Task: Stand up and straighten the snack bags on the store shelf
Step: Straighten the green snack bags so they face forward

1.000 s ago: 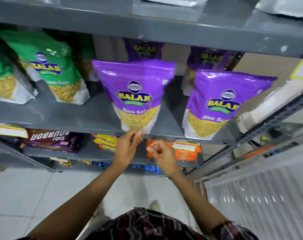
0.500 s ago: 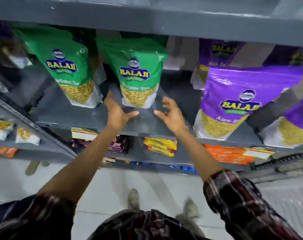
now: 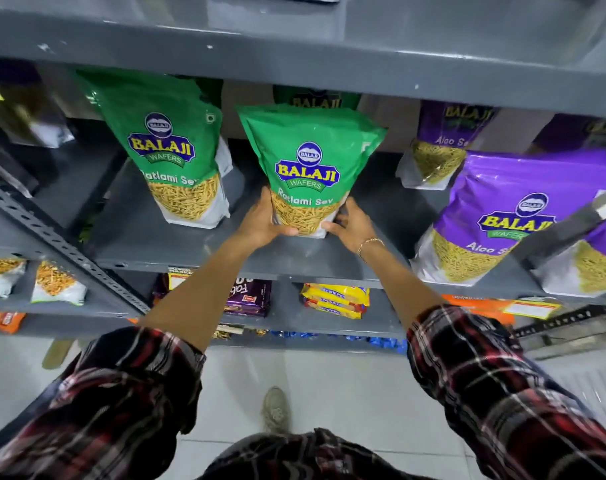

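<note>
A green Balaji Ratlami Sev bag [image 3: 308,157] stands upright in the middle of the grey shelf [image 3: 177,247]. My left hand [image 3: 261,221] grips its lower left corner and my right hand [image 3: 351,226] grips its lower right corner. A second green bag [image 3: 166,150] stands upright to its left, untouched. Another green bag [image 3: 315,98] shows behind the held one, mostly hidden. To the right stand a purple Aloo Sev bag [image 3: 495,216] at the front and another purple bag [image 3: 443,147] further back.
The shelf above [image 3: 294,60] overhangs the bag tops. A slotted metal upright [image 3: 59,244] crosses at the left, another [image 3: 568,230] at the right. Biscuit packs [image 3: 336,301] and a purple pack [image 3: 247,296] lie on the lower shelf. My shoe [image 3: 276,408] is on the tiled floor.
My hands left the purple bag and moved left to the middle green bag. Half a second ago they were open below it; now both grip its bottom corners.
</note>
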